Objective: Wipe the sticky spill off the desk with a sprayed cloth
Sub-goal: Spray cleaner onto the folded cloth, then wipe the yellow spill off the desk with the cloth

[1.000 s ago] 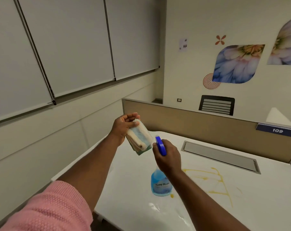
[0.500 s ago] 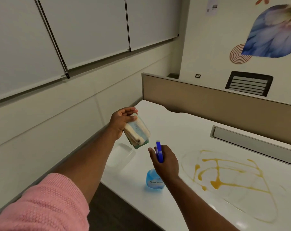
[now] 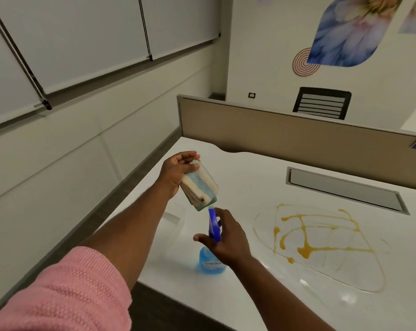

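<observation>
Nearest, the right hand (image 3: pixel 228 242) grips the blue spray bottle (image 3: pixel 211 261) above the desk's (image 3: pixel 250 168) near-left corner. Beyond it, the left hand (image 3: pixel 176 173) pinches the folded cloth (image 3: pixel 199 187) just above the nozzle. Farther right, the amber spill (image 3: pixel 304 235) streaks the desk's middle.

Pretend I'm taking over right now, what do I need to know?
Left hand: holds the folded cloth up above the desk.
Right hand: wrapped around the blue spray bottle, nozzle pointing up at the cloth.
Sticky spill: yellow streaks on the desk, right of the bottle, not wiped at all.
Done: cloth and bottle picked up and lined up. I cannot tell if the cloth is wet yet.
Left: spray the cloth, put the bottle down, wipe the spill.
</observation>
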### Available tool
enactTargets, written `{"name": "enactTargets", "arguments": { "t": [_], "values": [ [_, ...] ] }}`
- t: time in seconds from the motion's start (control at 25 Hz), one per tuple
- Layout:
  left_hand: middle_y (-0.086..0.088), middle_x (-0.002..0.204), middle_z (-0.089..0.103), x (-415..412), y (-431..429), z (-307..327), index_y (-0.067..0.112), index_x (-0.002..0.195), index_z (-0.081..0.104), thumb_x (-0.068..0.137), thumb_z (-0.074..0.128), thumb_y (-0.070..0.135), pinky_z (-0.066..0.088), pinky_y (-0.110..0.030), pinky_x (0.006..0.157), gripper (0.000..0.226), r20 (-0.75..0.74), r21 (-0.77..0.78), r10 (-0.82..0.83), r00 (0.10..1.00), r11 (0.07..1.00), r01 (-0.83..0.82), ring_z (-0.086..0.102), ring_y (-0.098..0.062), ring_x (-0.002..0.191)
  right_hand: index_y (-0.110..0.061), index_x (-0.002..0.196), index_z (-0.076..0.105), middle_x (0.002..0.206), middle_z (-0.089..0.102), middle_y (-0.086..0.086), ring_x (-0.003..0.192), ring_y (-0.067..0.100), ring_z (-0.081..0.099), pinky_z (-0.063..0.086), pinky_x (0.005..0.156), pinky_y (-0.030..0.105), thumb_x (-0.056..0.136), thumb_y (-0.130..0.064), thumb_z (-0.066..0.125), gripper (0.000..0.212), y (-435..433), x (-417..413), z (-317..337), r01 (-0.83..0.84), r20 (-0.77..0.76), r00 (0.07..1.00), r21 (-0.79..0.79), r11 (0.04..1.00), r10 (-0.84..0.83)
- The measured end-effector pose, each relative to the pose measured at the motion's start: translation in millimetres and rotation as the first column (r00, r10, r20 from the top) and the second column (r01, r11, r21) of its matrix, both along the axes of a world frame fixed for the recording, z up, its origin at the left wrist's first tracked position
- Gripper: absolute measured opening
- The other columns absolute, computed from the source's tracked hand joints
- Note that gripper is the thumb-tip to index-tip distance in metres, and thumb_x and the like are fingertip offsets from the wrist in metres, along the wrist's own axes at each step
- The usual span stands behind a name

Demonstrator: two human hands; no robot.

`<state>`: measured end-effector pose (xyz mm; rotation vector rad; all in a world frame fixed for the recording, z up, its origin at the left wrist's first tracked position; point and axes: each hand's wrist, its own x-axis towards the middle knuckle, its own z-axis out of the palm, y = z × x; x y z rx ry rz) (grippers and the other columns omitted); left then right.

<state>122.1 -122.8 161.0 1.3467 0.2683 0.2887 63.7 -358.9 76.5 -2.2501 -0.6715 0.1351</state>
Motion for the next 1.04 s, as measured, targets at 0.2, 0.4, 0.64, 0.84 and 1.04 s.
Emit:
{"name": "enactTargets", "arguments": {
  "t": [0.2, 0.4, 0.64, 0.84, 1.04],
  "values": [
    [-0.005, 0.116, 0.077, 25, -26, 10, 0.016, 0.112, 0.074, 0.081, 0.078, -0.002, 0.06, -0.031, 0.083, 0.037, 0.018, 0.013, -0.086, 0.996, 0.996, 0.086, 0.073, -0.021, 0.109, -0.049, 0.151, 0.023, 0.15, 0.043, -0.024, 0.12, -0.001, 0.051, 0.042, 0.101, 0.029, 0.063, -0.094, 0.061, 0.106, -31, 1, 0, -0.114, 0.001, 0.993, 0.032, 0.993, 0.114],
    [-0.006, 0.115, 0.077, 46, -65, 26, 0.012, 0.115, 0.072, 0.082, 0.077, -0.003, 0.06, -0.034, 0.088, 0.037, 0.025, 0.002, -0.161, 0.987, 0.987, 0.161, 0.072, -0.024, 0.11, -0.048, 0.147, 0.035, 0.138, 0.053, -0.024, 0.114, -0.005, 0.053, 0.042, 0.093, 0.02, 0.082, -0.086, 0.048, 0.076, -70, 1, 4, 0.039, 0.169, 0.984, 0.066, 0.997, -0.05],
    [-0.008, 0.112, 0.075, 58, -143, 59, 0.007, 0.116, 0.069, 0.084, 0.072, -0.008, 0.061, -0.035, 0.09, 0.035, 0.082, -0.104, -0.278, 0.957, 0.953, 0.286, 0.071, -0.022, 0.103, -0.031, 0.145, 0.045, 0.132, 0.064, -0.005, 0.11, 0.005, 0.063, 0.052, 0.086, 0.026, 0.074, -0.08, 0.058, 0.088, -94, 34, 42, 0.498, -0.255, 0.866, 0.506, 0.704, -0.43],
    [-0.008, 0.113, 0.071, 51, -212, 70, 0.001, 0.122, 0.065, 0.087, 0.07, -0.007, 0.057, -0.042, 0.094, 0.036, 0.126, -0.157, -0.319, 0.939, 0.929, 0.337, 0.066, -0.024, 0.103, -0.027, 0.131, 0.061, 0.122, 0.072, 0.007, 0.109, 0.026, 0.071, 0.061, 0.087, 0.048, 0.074, -0.059, 0.077, 0.067, -125, 62, 72, 0.587, -0.587, 0.8, 0.727, 0.356, -0.121],
    [-0.013, 0.12, 0.069, 45, -258, 71, 0.001, 0.121, 0.066, 0.086, 0.071, -0.007, 0.054, -0.043, 0.101, 0.036, 0.11, -0.1, -0.359, 0.927, 0.924, 0.37, 0.064, -0.026, 0.109, -0.011, 0.116, 0.069, 0.106, 0.072, 0.015, 0.096, 0.032, 0.071, 0.061, 0.081, 0.049, 0.07, -0.017, 0.078, 0.047, -174, 72, 89, 0.587, -0.549, 0.808, 0.785, 0.2, -0.213]
  ]
}}
